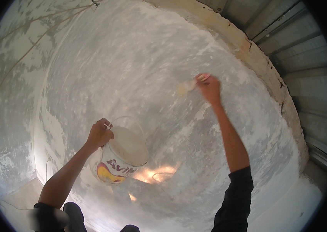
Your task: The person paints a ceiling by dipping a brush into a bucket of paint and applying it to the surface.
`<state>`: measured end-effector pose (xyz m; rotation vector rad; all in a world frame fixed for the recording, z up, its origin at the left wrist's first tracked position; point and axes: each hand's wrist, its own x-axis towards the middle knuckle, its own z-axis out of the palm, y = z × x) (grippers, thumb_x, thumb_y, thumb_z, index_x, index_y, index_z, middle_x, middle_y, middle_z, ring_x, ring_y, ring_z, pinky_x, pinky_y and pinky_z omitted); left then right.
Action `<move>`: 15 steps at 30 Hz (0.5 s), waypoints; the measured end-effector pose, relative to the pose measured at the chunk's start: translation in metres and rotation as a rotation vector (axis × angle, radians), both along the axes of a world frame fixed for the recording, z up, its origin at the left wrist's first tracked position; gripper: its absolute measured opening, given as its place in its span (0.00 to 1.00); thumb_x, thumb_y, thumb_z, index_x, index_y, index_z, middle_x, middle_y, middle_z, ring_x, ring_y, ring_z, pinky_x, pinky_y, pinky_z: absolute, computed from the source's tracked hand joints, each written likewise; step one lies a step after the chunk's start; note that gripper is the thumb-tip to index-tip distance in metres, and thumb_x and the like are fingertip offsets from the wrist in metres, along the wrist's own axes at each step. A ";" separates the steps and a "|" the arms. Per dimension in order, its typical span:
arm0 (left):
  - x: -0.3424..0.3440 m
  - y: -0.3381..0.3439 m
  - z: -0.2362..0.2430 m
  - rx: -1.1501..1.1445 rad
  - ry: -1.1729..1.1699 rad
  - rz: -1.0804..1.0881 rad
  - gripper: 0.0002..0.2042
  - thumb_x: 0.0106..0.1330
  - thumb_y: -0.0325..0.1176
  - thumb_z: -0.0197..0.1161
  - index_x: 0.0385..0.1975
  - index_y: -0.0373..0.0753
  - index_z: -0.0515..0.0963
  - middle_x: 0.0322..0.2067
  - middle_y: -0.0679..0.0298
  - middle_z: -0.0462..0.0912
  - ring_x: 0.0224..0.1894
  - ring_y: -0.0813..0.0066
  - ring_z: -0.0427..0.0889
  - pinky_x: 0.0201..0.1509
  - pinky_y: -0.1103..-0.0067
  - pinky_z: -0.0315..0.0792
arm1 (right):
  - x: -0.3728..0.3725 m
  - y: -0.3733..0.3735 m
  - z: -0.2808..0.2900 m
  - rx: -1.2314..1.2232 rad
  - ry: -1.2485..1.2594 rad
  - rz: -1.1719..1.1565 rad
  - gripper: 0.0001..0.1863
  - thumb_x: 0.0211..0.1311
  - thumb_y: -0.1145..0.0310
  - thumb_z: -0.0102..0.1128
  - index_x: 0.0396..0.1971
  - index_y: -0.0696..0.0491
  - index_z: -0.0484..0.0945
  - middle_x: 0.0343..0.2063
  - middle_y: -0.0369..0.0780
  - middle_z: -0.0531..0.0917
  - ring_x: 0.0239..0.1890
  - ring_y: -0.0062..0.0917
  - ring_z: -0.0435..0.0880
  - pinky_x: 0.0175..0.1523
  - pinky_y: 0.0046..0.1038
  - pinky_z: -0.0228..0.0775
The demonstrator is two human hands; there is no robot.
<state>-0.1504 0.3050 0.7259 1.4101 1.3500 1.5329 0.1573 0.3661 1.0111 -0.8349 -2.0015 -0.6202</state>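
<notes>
My left hand (100, 134) is closed on the rim and handle of a white plastic bucket (102, 155). The bucket has a yellow and purple print on its side and tilts a little, with a whitish liquid (129, 145) showing inside. Farther up and to the right, my right hand (210, 88) is closed round a brush (186, 87). Its pale bristles point left, against or just over the patchy grey-white wall (132, 65). Motion smears the brush, so whether it touches the wall I cannot tell.
Ribbed metal sheeting (287, 46) lies beyond the wall's rough, broken edge (266, 67) on the right. Thin cords (28, 52) cross the left wall (8, 104). A bright patch of light (156, 174) falls beside the bucket. My dark-clothed knees (74, 216) show below.
</notes>
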 end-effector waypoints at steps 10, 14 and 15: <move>-0.001 0.002 -0.004 -0.017 -0.039 -0.077 0.18 0.39 0.24 0.63 0.36 0.31 0.74 0.29 0.52 0.81 0.21 0.65 0.79 0.20 0.74 0.71 | 0.043 -0.029 0.132 0.656 0.027 -0.168 0.06 0.58 0.75 0.57 0.34 0.58 0.82 0.30 0.47 0.84 0.32 0.34 0.85 0.37 0.30 0.76; -0.004 0.003 -0.008 0.003 -0.016 -0.052 0.18 0.39 0.24 0.63 0.35 0.31 0.74 0.27 0.52 0.81 0.21 0.65 0.79 0.21 0.74 0.72 | 0.028 0.002 0.054 0.642 -0.339 -0.354 0.09 0.62 0.70 0.53 0.37 0.57 0.81 0.36 0.46 0.83 0.36 0.37 0.83 0.40 0.31 0.77; -0.004 0.002 -0.007 -0.005 -0.023 -0.061 0.18 0.39 0.24 0.63 0.35 0.31 0.74 0.26 0.52 0.81 0.21 0.65 0.80 0.21 0.73 0.72 | 0.031 0.017 0.024 0.639 -0.420 -0.294 0.11 0.62 0.70 0.53 0.39 0.58 0.80 0.38 0.45 0.83 0.35 0.37 0.84 0.40 0.30 0.77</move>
